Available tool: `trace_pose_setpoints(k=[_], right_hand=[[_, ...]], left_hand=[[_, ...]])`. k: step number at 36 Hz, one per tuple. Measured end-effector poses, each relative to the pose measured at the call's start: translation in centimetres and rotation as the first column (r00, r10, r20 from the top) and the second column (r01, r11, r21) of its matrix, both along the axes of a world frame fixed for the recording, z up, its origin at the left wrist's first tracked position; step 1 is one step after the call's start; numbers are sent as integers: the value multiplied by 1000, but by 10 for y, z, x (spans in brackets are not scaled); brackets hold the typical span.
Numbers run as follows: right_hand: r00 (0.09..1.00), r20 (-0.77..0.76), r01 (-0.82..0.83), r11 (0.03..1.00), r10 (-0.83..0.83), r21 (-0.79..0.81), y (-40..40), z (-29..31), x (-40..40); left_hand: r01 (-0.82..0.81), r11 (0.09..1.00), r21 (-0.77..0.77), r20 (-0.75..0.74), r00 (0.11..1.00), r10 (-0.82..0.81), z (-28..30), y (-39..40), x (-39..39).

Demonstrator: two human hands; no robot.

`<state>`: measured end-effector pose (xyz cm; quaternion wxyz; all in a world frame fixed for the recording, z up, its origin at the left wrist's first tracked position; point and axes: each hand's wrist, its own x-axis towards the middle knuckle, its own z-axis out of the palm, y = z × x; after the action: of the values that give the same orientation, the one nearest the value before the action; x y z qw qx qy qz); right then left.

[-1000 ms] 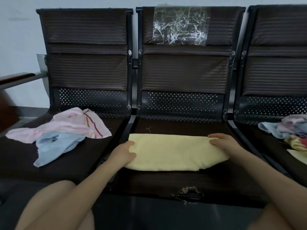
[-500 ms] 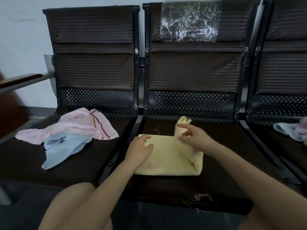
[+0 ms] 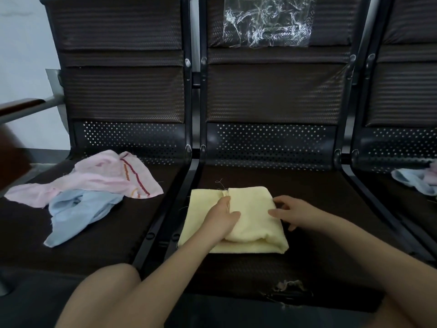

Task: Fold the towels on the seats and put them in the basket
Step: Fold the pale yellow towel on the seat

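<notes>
Both hands lie flat with fingers relaxed on the folded yellow towel (image 3: 248,223), left hand (image 3: 222,218) pressing its middle, right hand (image 3: 290,214) at its right edge, the towel's longer side running left-right beneath them on the middle seat (image 3: 319,256).

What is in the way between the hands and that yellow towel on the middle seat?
Nothing visible: the left hand lies flat on the yellow towel, and the right hand touches its right edge. No basket shows in this view, so that path cannot be judged.
</notes>
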<state>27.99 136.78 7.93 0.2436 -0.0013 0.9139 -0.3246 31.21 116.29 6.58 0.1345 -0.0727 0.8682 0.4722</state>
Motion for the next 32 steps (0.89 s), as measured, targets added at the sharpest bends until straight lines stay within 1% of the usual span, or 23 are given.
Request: trace_pose_setpoints(k=[2, 4, 8, 9, 12, 15, 17, 19, 21, 23, 25, 27, 30, 32], right_hand=[[1000, 2, 8, 1000, -8, -29, -7, 0, 2], [1000, -3, 19, 998, -19, -53, -16, -1, 4], [997, -44, 59, 993, -63, -100, -29, -7, 10], [995, -38, 82, 989, -87, -121, -31, -8, 11], [989, 3, 142, 969, -145, -204, -33, -9, 11], [984, 47, 180, 943, -173, -282, -29, -12, 9], [980, 64, 201, 924, -190, -325, -26, -13, 9], [977, 53, 210, 912, -205, -352, -25, -12, 9], [974, 4, 212, 899, -228, -384, -25, -7, 9], [964, -58, 212, 884, -259, -416, -23, 0, 9], [956, -95, 209, 873, -276, -441, -20, 10, 8], [945, -112, 222, 854, -307, -471, -16, 21, 9], [913, -124, 285, 823, -390, -491, -7, 31, 10], [898, -196, 276, 851, -394, -448, -3, 36, 11]], left_hand=[[4, 999, 33, -4, 1000, -4, -1, 1, 4], [21, 1000, 17, -7, 1000, -21, -5, 0, 6], [40, 990, -133, -17, 999, -42, -8, -4, 6], [30, 989, -147, -25, 999, -34, -8, -5, 4], [-16, 999, -39, -46, 999, 14, -7, -4, 0], [-42, 998, 56, -113, 992, 48, -8, -3, -1], [-60, 994, 89, -173, 982, 75, -8, -2, -2], [-79, 993, 91, -211, 973, 97, -9, -2, -1], [-77, 997, 19, -220, 972, 79, -10, -2, -1], [-39, 992, -117, -196, 981, 16, -11, -3, -1], [5, 982, -191, -172, 984, -38, -11, -1, 1], [27, 985, -173, -170, 984, -57, -9, 2, 2], [26, 996, -80, -141, 989, -37, -4, 5, 0], [5, 1000, 0, -120, 993, -5, -1, 4, -1]])
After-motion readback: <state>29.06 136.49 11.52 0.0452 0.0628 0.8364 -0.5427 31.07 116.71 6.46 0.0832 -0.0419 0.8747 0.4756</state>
